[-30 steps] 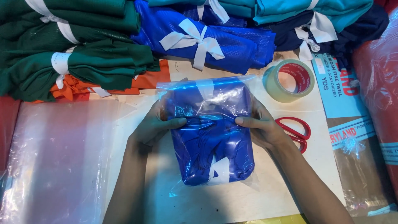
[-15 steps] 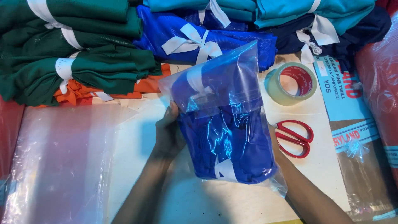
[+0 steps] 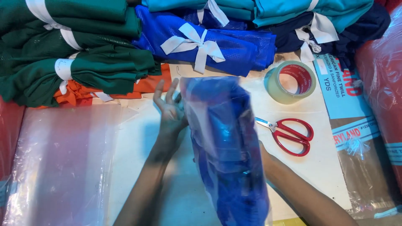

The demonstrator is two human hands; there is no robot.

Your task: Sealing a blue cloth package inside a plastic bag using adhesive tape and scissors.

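Fingers spread and loose, the left hand (image 3: 171, 109) rests against the upper left edge of the bag (image 3: 228, 146); it clasps nothing. Right hand hidden behind the bag, grip not discernible; only its forearm shows.

Bag: clear plastic around blue cloth, blurred, raised on edge over the table (image 3: 176, 196) centre.

Open tabletop lies below and left of the bag. Clear plastic sheets (image 3: 58, 163) cover the left side. Red scissors (image 3: 291, 134) lie just right of the bag, tape roll (image 3: 292, 81) beyond them. Tied cloth bundles (image 3: 83, 54) line the far edge. Blue-and-red printed label (image 3: 339, 88) at right.
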